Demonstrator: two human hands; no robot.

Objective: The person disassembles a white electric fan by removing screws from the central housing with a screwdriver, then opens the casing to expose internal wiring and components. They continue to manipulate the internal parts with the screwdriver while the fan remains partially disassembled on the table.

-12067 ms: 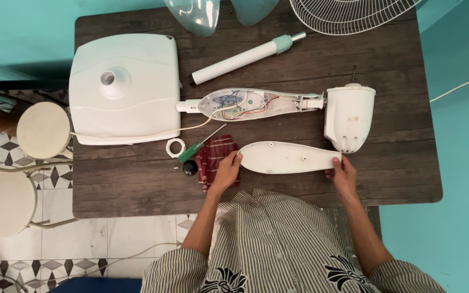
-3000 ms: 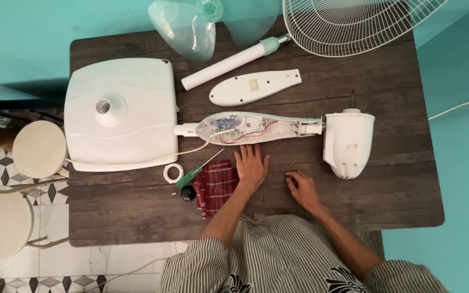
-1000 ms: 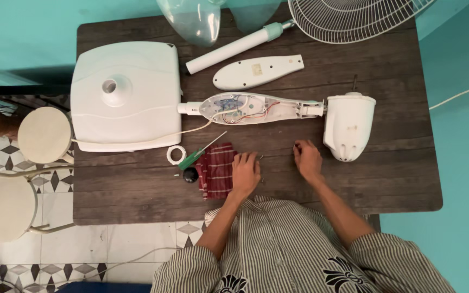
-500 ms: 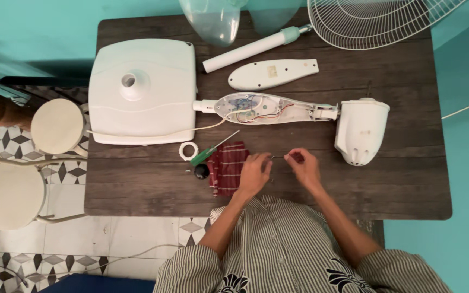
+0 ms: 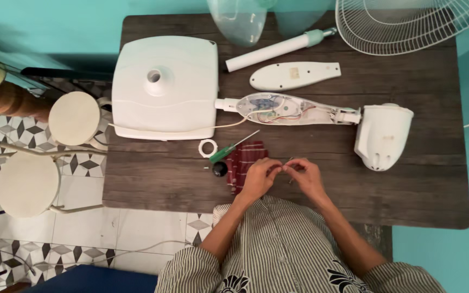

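Both hands now meet fingertip to fingertip above the tabletop [image 5: 153, 179]: left hand [image 5: 257, 176] and right hand [image 5: 304, 174] pinch a tiny part, too small to identify, beside the red checked cloth [image 5: 241, 161].

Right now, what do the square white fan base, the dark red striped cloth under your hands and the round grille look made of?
Square white fan base: likely moulded plastic, smooth with a soft sheen. Dark red striped cloth: woven fabric, matte and limp. Round grille: thin wire, probably white-coated metal. Left hand and right hand meet beside the cloth.
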